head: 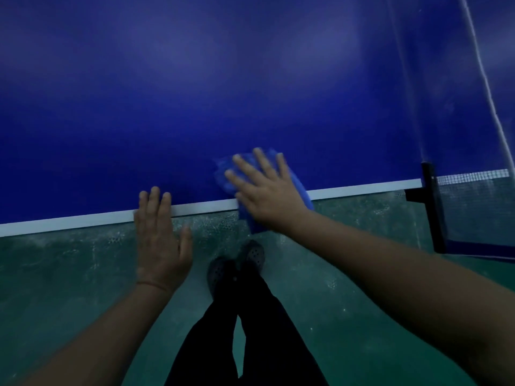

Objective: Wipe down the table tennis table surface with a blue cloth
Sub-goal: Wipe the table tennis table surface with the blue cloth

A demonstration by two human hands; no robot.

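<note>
A person's right hand (264,190), fingers spread flat, presses a blue cloth (227,174) beneath them at the table tennis table's (195,93) white edge; the left hand (158,232) rests flat, holding nothing.

No writing, label, brand, number or sign can be read anywhere in this view.
</note>
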